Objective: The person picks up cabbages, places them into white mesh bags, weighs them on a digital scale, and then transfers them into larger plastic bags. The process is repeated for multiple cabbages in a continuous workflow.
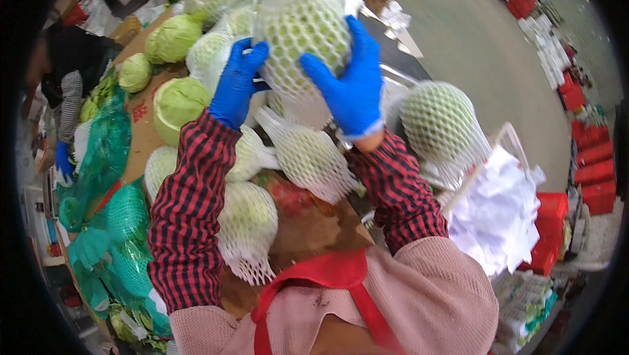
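Between my two blue-gloved hands is a green cabbage in a white foam net [304,35], with a clear plastic bag around its upper part. My left hand [238,79] grips its left side; my right hand [351,82] presses on the right side with thumb and fingers spread. Just below lies another foam-netted cabbage [309,158], tilted, its net gathered at the upper left. A netted cabbage [248,224] rests nearer my body, by my left forearm. To the right of my right hand sits a large netted cabbage [435,119].
Bare cabbages [179,102] stand on cardboard at left. Green mesh bags [123,237] line the left edge. A basket of white paper [494,212] is at right, beside a red crate [548,232]. Another person's blue-gloved hand [64,161] shows at far left.
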Tool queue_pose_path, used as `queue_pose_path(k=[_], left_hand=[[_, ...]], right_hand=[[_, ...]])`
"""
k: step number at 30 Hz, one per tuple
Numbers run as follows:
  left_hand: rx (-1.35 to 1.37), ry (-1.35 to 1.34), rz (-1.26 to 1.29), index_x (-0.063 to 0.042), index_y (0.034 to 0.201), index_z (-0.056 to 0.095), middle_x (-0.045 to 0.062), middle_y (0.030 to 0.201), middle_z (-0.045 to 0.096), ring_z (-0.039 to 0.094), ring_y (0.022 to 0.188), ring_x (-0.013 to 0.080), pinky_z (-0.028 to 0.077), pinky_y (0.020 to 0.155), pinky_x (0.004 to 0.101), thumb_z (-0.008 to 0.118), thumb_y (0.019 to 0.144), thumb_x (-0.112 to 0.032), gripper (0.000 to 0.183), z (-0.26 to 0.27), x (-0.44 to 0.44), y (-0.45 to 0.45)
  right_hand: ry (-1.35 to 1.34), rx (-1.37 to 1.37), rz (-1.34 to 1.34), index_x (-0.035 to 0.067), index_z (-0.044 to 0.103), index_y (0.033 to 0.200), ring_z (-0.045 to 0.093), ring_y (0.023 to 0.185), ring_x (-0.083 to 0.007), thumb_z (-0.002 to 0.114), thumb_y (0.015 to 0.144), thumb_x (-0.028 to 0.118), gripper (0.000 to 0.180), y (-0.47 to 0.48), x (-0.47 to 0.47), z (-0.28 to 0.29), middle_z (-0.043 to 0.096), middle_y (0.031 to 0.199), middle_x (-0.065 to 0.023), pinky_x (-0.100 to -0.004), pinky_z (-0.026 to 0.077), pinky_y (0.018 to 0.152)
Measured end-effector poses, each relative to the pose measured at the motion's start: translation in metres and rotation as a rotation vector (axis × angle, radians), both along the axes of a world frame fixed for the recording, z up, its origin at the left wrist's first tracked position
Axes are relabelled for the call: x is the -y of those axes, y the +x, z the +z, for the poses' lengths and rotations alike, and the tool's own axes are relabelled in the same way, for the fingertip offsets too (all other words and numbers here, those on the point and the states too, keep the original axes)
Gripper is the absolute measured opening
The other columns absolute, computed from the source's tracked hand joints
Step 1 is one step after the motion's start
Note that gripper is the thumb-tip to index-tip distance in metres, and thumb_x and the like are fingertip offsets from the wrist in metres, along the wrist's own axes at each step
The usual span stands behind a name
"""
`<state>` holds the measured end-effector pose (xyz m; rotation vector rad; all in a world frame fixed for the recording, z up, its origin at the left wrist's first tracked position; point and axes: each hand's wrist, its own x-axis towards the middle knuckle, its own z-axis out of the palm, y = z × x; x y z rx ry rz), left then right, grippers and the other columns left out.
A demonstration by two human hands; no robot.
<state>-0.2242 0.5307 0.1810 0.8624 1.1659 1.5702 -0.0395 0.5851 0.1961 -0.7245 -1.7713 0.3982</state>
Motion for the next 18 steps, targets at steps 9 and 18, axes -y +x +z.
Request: queue_pose_path(k=[9,18], left_hand=[[-0.286,-0.182,-0.385,0.007,0.128,0.037,0.021,0.114,0.055,0.060,0.094,0.0258,0.052,0.073,0.0338,0.057,0.081,-0.058,0.082,-0.051,-0.018,0.137],[-0.962,-0.198,-0.051,0.002,0.132,0.037,0.022,0.129,0.047,0.045,0.120,0.0280,0.036,0.099,0.0346,0.067,0.075,-0.051,0.083,-0.059,0.002,0.109]], right_hand=[[0.131,0.842,-0.336,0.003,0.057,0.096,0.055,0.078,-0.0364,0.058,0.077,0.055,0.056,0.163,0.033,0.002,0.058,0.082,-0.0188,-0.0451,0.042,0.068],[0.265,0.714,-0.263,0.009,0.060,0.113,0.056,0.096,-0.0354,0.058,0.084,0.043,0.044,0.260,0.042,0.048,0.061,0.104,-0.0187,-0.0407,0.044,0.083]])
